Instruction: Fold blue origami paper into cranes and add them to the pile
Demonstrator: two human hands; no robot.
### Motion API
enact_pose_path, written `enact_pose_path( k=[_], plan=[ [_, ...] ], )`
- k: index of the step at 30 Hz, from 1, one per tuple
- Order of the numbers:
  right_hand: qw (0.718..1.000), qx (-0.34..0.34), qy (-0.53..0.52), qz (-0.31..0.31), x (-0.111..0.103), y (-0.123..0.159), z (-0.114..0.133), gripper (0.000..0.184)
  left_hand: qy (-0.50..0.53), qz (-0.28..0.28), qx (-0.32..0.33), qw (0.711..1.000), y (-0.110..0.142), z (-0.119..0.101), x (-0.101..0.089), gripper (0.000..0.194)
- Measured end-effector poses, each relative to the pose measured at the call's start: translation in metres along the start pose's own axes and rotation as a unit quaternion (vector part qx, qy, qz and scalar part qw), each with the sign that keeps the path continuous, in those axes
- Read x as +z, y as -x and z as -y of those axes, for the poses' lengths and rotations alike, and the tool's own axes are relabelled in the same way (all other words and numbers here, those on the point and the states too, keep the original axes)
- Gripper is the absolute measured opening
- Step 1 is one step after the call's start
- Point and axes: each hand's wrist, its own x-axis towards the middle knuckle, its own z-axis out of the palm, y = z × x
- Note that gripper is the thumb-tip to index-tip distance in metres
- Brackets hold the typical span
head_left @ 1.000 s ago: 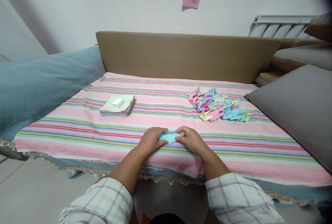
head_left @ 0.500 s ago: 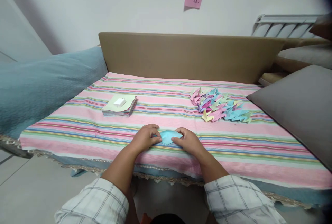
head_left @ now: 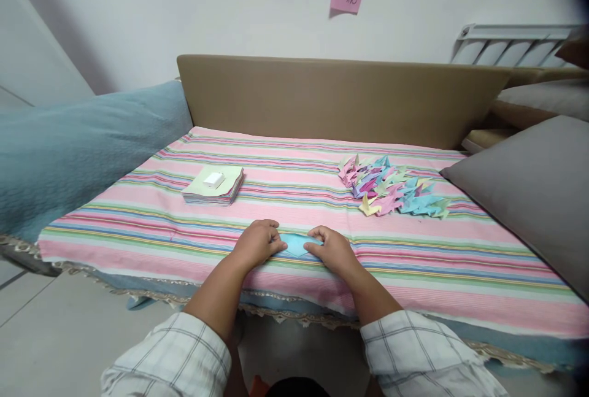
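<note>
A folded light-blue paper piece (head_left: 296, 245) lies at lower centre of the frame, its long axis running left to right, roughly along the stripes of the pink striped cloth (head_left: 285, 151). The left hand (head_left: 256, 245) pinches its left end and the right hand (head_left: 335, 251) its right end, so neither is nearer. Farther out, folded multicoloured paper figures (head_left: 389, 191) sit right of centre, and a square paper stack (head_left: 209, 193) left of centre.

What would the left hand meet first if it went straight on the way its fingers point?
The light-blue folded paper, right at the fingertips of the left hand. Beyond it, roughly in line, comes the right hand, though exact heights are unclear.
</note>
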Motion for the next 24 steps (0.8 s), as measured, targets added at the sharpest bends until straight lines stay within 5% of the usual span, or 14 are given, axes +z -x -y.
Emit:
enact_pose_path(
  k=[24],
  plan=[
    [0.999,-0.021,0.036,0.005,0.0017,-0.0008,-0.0021,0.028,-0.047,-0.025,-0.019,0.998,0.0016,0.0020,-0.0009,0.023]
  ],
)
